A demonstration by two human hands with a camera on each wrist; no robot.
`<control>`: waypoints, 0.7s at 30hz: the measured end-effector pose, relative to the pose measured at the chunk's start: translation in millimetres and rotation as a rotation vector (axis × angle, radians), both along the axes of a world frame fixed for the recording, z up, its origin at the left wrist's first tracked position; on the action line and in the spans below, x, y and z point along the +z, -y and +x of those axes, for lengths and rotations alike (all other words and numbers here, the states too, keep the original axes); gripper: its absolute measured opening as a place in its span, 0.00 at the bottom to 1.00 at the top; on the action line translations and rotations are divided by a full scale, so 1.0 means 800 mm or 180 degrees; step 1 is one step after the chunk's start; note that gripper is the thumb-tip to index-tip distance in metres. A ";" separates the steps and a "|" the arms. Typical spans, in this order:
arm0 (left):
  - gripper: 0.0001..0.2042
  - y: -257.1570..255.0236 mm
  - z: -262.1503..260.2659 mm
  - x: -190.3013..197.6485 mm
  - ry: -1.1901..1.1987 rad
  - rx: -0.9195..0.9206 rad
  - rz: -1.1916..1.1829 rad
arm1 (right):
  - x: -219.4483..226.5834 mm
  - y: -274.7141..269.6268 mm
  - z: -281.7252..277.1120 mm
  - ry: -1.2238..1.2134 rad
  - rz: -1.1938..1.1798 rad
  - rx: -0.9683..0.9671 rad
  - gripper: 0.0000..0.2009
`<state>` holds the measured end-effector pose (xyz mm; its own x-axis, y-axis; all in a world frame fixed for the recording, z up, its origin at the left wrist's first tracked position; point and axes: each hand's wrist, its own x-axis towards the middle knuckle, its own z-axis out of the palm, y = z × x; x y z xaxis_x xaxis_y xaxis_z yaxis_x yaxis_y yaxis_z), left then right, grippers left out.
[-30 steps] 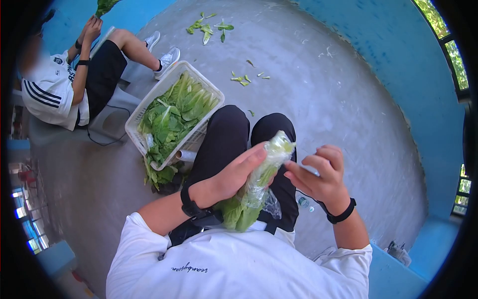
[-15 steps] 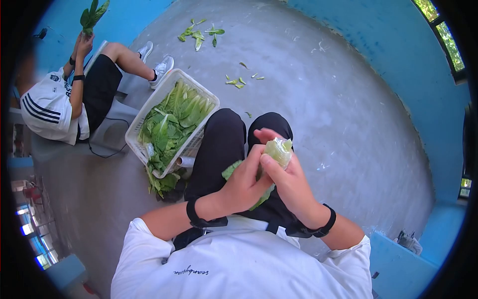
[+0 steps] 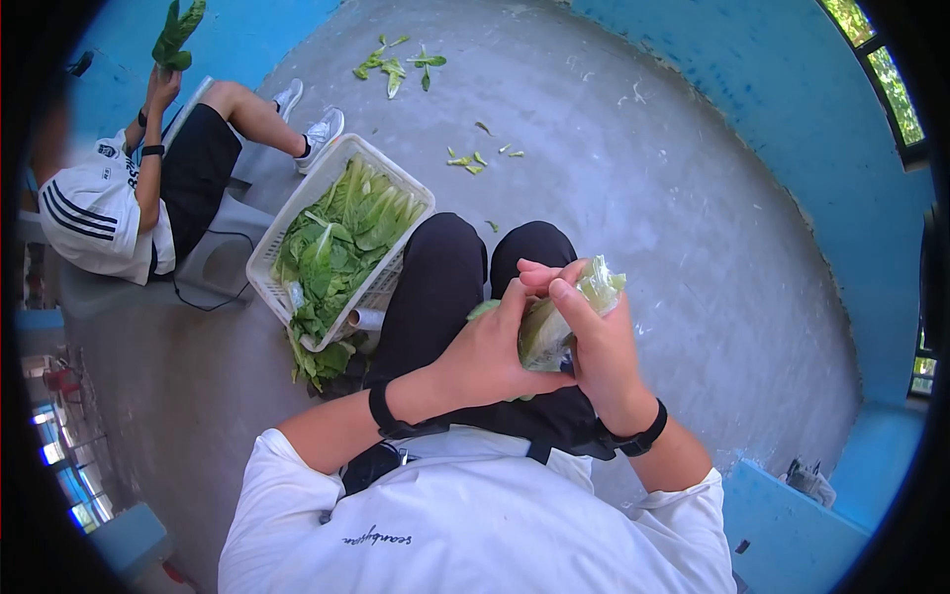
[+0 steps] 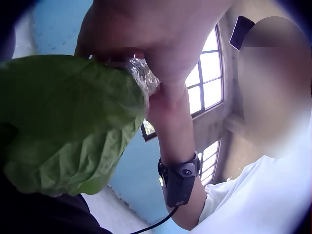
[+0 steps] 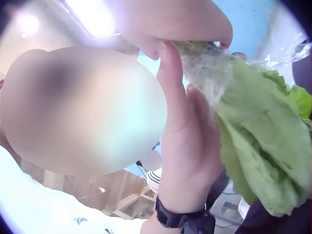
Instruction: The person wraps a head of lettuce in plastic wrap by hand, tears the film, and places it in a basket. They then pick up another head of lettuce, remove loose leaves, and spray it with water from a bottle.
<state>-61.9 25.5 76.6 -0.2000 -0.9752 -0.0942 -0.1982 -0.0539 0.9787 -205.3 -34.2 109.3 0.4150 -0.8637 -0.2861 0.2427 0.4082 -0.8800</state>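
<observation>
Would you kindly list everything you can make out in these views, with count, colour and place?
Leafy vegetable bundle in clear plastic wrap: one, green, centre of head view.
Rectangular perforated plastic basket: one, white, left of centre.
Leafy vegetables: many, green, inside the basket.
Cylindrical tube: one, whitish, beside the basket.
Leaf scraps: several, green, on the grey floor.
Painted walls: number unclear, blue, around.
Barred windows: at least two, dark-framed, right edge.
Seated second person: one, white and black clothing, upper left.
Leafy bunch: one, green, held up by that person.
Cotton-like shirt: one, white, on the wearer.
Trousers: one pair, black, on the wearer.
Left grip: one, bare, on the bundle.
Right grip: one, bare, on the bundle.
</observation>
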 end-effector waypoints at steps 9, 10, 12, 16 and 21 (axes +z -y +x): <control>0.26 -0.010 -0.003 -0.018 -0.1271 -0.0448 0.0805 | 0.003 0.022 -0.014 0.0163 -0.0052 0.1120 0.12; 0.23 -0.014 -0.002 -0.026 -0.1526 -0.0580 0.0872 | 0.002 0.024 -0.015 0.0386 0.0025 0.1303 0.13; 0.18 -0.015 0.001 -0.024 -0.1879 -0.0845 0.0994 | -0.005 0.027 -0.016 0.0835 0.0174 0.1666 0.15; 0.07 0.001 -0.006 -0.019 -0.2744 -0.1976 0.0931 | -0.028 0.036 -0.012 0.1930 0.0137 0.2424 0.13; 0.08 -0.009 -0.010 -0.014 -0.2683 -0.2138 0.1111 | -0.046 0.041 0.002 0.2635 -0.0024 0.3198 0.18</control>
<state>-70.1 32.9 65.1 -0.8017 -0.5933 0.0725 0.4255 -0.4814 0.7663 -203.5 -66.6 72.4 0.9269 -0.0744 0.3678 0.3042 0.7231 -0.6202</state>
